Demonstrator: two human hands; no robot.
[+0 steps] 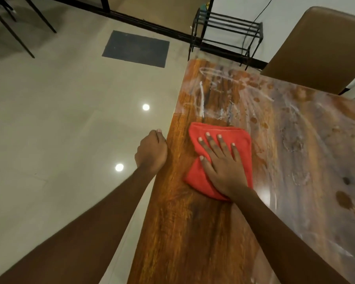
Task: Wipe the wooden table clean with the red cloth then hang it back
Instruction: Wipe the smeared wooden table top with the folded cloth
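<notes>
A folded red cloth (201, 177) lies flat on the wooden table (193, 232), near its left edge. My right hand (221, 162) presses down on the cloth with fingers spread and straight. My left hand (152, 152) is at the table's left edge with its fingers curled over that edge. Beyond and to the right of the cloth the tabletop carries whitish smears and streaks (244, 95); the strip nearer me looks plain brown wood.
A brown chair back (320, 48) stands at the table's far right side. A black metal rack (225, 31) stands past the table's far end, by the wall. A dark mat (135, 49) lies on the glossy tiled floor to the left.
</notes>
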